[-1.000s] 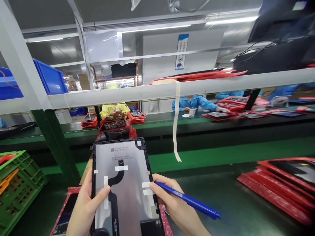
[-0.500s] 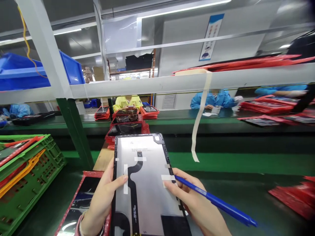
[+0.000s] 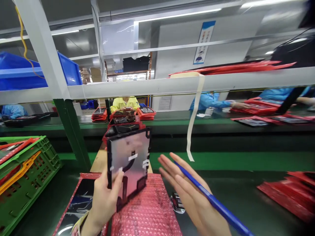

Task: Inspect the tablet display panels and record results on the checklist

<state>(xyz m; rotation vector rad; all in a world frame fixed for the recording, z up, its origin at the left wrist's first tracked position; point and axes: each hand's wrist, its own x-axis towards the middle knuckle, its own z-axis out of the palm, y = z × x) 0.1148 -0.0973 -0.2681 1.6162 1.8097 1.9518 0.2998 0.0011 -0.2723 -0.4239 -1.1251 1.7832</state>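
Note:
My left hand (image 3: 104,196) grips a tablet screen (image 3: 134,154) by its left edge, thumb across the back. The screen is tilted upright, its silvery back facing me, with a black flex cable and white tape strips; the cable's lower part is blurred. To the right, my right hand (image 3: 194,193) is off the screen, its fingers stretched out. A long blue pen-like tool (image 3: 209,196) lies lodged in that hand, along the fingers. Beneath the screen is a red bubble-wrap bag (image 3: 147,209). Left of it lies a dark screen (image 3: 80,203) on red wrap.
A green crate (image 3: 29,183) holding red-wrapped panels stands at left. Stacked screens in red wrap (image 3: 124,123) rise behind. Tape (image 3: 193,121) hangs from the white shelf bar (image 3: 159,84). Red bags (image 3: 292,193) lie at right. A small roll (image 3: 177,202) sits near my right hand. Co-workers sit beyond.
My right hand has let go of the screen's right edge and moved apart, still carrying the blue tool. My left hand has turned and tilted the screen, uncovering the red bubble-wrap bag.

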